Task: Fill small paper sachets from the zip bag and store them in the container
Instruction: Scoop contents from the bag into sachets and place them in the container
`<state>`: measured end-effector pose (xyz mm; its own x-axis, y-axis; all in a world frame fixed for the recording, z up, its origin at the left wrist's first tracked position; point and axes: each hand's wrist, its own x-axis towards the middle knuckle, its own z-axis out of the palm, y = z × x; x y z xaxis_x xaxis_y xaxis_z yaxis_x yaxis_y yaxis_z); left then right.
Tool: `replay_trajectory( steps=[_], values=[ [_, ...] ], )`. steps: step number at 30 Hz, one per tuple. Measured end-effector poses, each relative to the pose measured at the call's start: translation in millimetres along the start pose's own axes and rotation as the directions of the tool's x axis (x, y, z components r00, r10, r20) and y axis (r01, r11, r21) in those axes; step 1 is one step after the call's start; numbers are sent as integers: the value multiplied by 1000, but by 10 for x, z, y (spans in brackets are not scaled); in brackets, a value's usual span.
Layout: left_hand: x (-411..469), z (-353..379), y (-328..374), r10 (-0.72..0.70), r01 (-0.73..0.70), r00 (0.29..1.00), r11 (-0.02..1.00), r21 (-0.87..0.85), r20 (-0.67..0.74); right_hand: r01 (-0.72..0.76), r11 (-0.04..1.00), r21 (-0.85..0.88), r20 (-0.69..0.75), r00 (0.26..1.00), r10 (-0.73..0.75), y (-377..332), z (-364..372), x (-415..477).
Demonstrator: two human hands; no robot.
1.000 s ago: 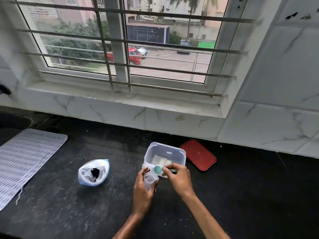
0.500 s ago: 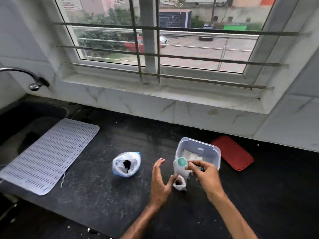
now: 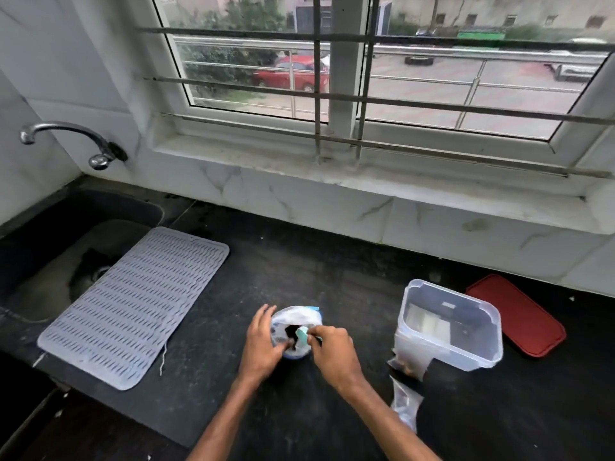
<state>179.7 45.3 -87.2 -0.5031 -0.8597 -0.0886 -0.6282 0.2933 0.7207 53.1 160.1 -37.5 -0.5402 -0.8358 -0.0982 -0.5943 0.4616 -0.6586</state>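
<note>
Both forearms reach in from the bottom edge over the dark table (image 3: 316,267).

Left hand (image 3: 263,341): fingers wrapped round the left rim of the zip bag (image 3: 294,316), thumb at its near edge, holding the mouth open. Slightly blurred.

Right hand (image 3: 332,349): fingers curled, thumb and forefinger pinching a small teal scoop (image 3: 303,334), whose bowl sits in the bag's mouth above dark contents.

The zip bag stands on the table, front centre, between the two hands.

To the right, near the right forearm, a pale sachet (image 3: 407,352) leans against the front of the container (image 3: 486,359). Below it lies a second crumpled packet (image 3: 404,407), possibly another sachet; it is hard to tell.

The container is clear plastic and open, well to the right of the bag, with a few flat white sachets (image 3: 427,322) inside. A red lid (image 3: 519,317) lies flat just behind and to its right.

At left, a grey slotted mat (image 3: 133,304) lies half over the sink (image 3: 43,247). A curved tap (image 3: 66,136) is on the wall above.

At the back, a marble sill and barred window (image 3: 346,78); a red car is outside.
</note>
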Motion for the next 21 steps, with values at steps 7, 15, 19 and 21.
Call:
replay_trajectory(
  steps=[7, 15, 19, 21],
  values=[
    [186, -31, 124, -209, 215, 975, 973, -79, 73, -4, 973, -230, -28, 1000, -2, -114, 125, 224],
    [273, -130, 76, -229, 240, 968, 965, -103, 105, -156, 970, -184, -18, 988, 156, -272, 276, 259],
    [301, -115, 69, -257, 303, 949, 902, -309, 182, -396, 897, 197, 5, 915, 403, -143, 342, 306],
    [309, -88, 31, -284, 357, 931, 838, -413, 229, -483, 793, 372, 82, 868, 490, -89, 363, 317]
  ],
)
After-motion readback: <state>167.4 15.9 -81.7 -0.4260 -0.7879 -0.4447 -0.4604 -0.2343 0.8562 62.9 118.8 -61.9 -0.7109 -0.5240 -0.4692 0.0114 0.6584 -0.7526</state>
